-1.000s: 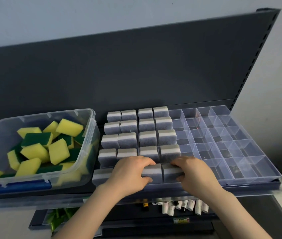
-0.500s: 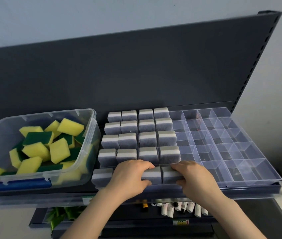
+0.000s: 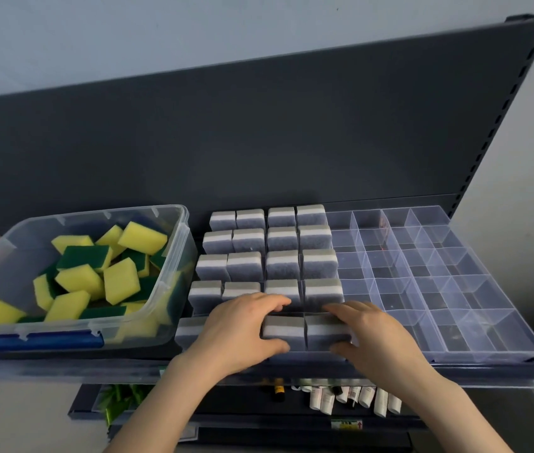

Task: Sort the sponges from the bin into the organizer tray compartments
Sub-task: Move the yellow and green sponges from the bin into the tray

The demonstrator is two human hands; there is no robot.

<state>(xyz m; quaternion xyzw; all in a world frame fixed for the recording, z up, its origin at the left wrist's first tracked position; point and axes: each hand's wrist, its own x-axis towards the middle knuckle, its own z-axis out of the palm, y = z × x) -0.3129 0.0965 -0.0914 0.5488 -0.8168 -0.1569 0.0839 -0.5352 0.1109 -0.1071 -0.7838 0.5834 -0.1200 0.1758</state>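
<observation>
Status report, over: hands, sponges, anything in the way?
Left hand grips grey sponge, front row. Right hand grips next sponge. Nothing blocking tray.

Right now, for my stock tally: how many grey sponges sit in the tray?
19 grey sponges show in the organizer tray: four in each of the four back rows, three in the front row. The left hand may hide a fourth there.

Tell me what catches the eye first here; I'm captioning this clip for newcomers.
Bright yellow-and-green sponges heaped in the clear bin at left stand out. Beside it, grey sponges fill the left half of the organizer tray. The left hand and right hand each grip a front-row sponge.
</observation>
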